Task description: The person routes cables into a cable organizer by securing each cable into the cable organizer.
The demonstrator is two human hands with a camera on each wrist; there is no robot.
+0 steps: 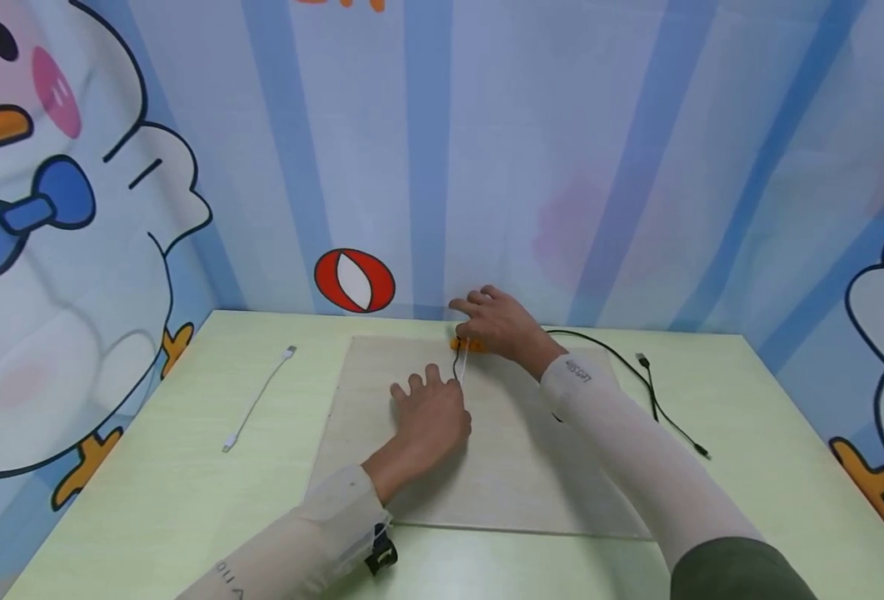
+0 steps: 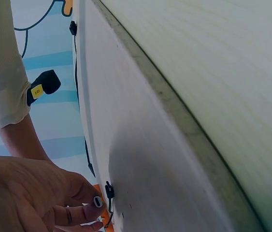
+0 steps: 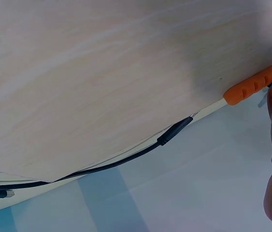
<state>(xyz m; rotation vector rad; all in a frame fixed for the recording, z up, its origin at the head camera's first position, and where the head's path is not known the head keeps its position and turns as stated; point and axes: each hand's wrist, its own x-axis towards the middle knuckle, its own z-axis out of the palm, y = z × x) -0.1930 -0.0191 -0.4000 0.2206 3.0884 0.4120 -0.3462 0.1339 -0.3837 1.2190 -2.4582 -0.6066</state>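
My left hand (image 1: 430,421) is over the board and pinches one end of a short white charging cable (image 1: 465,363). The oval metal tip of its plug (image 2: 97,201) pokes out between thumb and finger in the left wrist view. Farther back, my right hand (image 1: 497,323) pinches the cable's other end at an orange slotted cable holder (image 3: 254,86) on the board's back edge. Its fingers partly hide the holder. A black cable sits in the holder, its small black plug (image 2: 109,189) on the near side.
A pale board (image 1: 509,492) lies on the light green table (image 1: 187,500). Another short white cable (image 1: 258,400) lies at left. At right lies a black cable (image 1: 659,400) with plugs at its ends. A printed curtain (image 1: 486,150) hangs behind the table.
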